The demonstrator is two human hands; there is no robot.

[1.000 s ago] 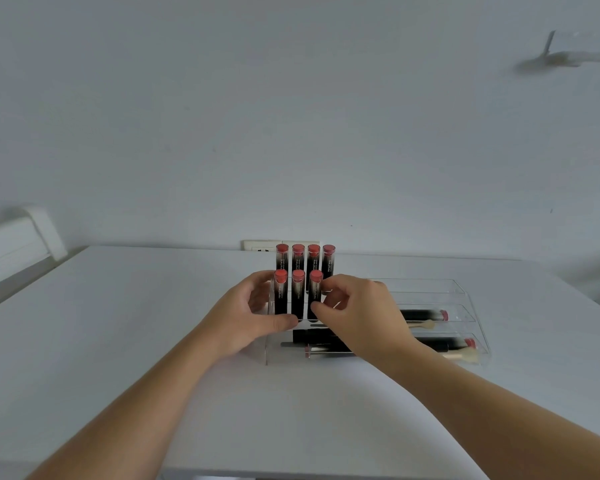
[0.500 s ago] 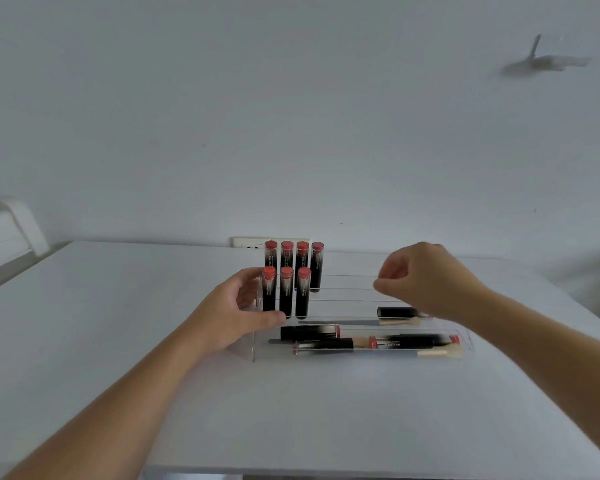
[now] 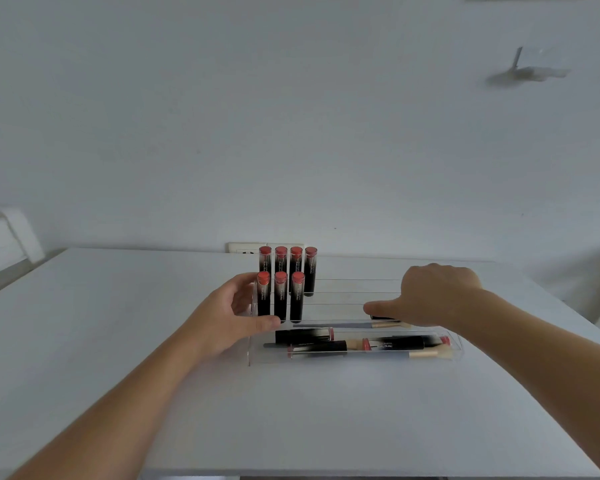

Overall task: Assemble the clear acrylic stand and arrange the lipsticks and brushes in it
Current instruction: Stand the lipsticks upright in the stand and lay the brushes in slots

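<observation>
Broadly, we work on a white bench (image 3: 153,341) that fills the lower half of the frame, with a pale wall behind it and a wall socket (image 3: 245,247) just above the far edge. At centre frame sits the clear acrylic stand (image 3: 354,358), a stepped tray whose edges show only as thin lines (easy to misjudge). We judge it light, stiff and slick, likely to slide or crack if squeezed, so it is best braced at an end wall.

Our left hand (image 3: 229,313) does just that: its fingers (image 3: 246,289) curl round the stand's left end and the thumb presses on the front of it. Our right hand (image 3: 430,296), right of centre, reaches down over a black lipstick (image 3: 383,317) lying on a middle tier; its fingers are hidden behind the knuckles, so we cannot tell whether they have closed on it.

Seven upright lipsticks (image 3: 280,296) stand in two rows at the stand's left end. More lipsticks (image 3: 303,335) and brushes (image 3: 430,355) lie flat in the front tiers. The tubes look smooth and light, so we would pinch one mid-barrel.
</observation>
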